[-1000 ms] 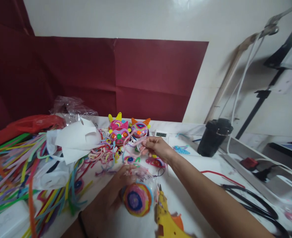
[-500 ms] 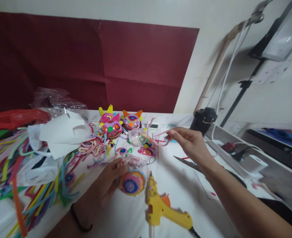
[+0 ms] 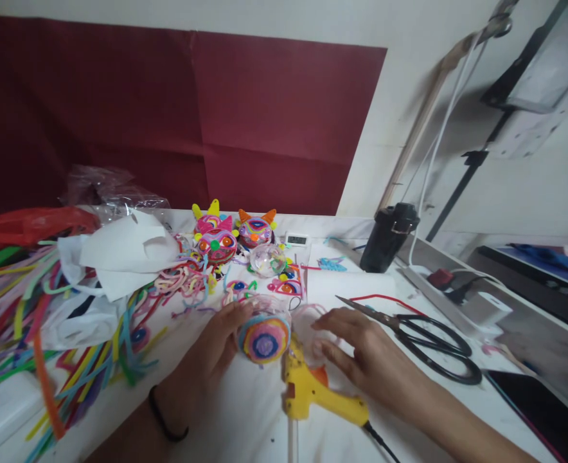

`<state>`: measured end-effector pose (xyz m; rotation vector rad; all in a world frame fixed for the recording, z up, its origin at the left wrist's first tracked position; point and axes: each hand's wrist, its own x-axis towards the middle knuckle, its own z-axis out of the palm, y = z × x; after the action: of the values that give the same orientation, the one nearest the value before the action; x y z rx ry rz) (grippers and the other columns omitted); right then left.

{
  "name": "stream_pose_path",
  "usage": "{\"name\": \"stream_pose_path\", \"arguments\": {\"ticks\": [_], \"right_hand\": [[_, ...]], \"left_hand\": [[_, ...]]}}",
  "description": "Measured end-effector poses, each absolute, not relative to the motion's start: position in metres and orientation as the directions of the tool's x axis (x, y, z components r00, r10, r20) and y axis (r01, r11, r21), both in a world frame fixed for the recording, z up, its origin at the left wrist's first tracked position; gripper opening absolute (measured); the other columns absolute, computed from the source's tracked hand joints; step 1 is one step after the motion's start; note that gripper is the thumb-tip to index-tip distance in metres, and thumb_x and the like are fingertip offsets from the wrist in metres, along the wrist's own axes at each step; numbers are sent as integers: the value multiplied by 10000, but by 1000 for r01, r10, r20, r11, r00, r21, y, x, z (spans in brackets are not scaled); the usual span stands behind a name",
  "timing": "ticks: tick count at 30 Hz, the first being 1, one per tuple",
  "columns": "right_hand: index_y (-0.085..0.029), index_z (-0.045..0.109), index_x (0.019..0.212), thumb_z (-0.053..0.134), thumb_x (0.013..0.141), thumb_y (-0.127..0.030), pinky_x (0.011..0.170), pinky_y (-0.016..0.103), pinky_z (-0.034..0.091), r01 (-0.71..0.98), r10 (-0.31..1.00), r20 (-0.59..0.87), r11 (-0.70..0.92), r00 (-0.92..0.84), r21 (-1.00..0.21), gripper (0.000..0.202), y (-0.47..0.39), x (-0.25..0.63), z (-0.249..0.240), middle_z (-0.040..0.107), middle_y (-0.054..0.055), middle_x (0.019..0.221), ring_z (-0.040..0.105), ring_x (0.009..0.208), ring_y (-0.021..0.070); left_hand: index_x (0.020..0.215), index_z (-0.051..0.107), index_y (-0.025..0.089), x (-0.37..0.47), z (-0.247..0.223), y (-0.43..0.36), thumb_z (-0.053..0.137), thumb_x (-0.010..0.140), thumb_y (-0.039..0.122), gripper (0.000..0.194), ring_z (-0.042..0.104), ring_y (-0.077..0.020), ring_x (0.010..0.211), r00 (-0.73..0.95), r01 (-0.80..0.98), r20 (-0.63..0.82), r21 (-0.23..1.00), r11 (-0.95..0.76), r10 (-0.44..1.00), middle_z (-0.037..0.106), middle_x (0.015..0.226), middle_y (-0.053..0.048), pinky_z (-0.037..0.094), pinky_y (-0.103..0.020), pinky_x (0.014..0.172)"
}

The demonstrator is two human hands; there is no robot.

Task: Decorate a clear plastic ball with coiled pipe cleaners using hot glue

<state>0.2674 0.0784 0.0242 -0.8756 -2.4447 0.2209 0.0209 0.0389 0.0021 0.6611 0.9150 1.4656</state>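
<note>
My left hand (image 3: 223,337) grips a clear plastic ball (image 3: 265,310) whose near side is covered with coloured rings round a purple and blue centre. To its right, my right hand (image 3: 356,347) is low over the table, thumb and fingers curled round a thin pale pink pipe cleaner (image 3: 313,308). The strand loops up towards the ball; blur hides where it ends. Just below the ball and between my hands lies a yellow glue gun (image 3: 313,392), its nozzle hidden close to the ball.
Scissors (image 3: 409,334), a black bottle (image 3: 387,238) and a phone (image 3: 539,411) are on the right. Loose pipe cleaners (image 3: 81,379) and white paper (image 3: 130,254) cover the left. Decorated balls (image 3: 216,246) and another clear ball (image 3: 266,260) stand at the back.
My right hand has come down and towards me with the pink pipe cleaner, away from the back clear ball. My left hand has shifted the ball slightly right and up.
</note>
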Motion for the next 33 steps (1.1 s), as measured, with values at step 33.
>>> {"name": "stream_pose_path", "arguments": {"ticks": [33], "right_hand": [[-62,449,1483,404,1012,-243,892,486,613,611,658,56,724,-751,-320,507,38,279,-7,675,244,1175,678,1056,341]], "left_hand": [[911,712,161,0,4,44,850,653,282,316,506,-96,487,-197,-350,-75,937,2,978,610,588,54,423,-200,483]]}}
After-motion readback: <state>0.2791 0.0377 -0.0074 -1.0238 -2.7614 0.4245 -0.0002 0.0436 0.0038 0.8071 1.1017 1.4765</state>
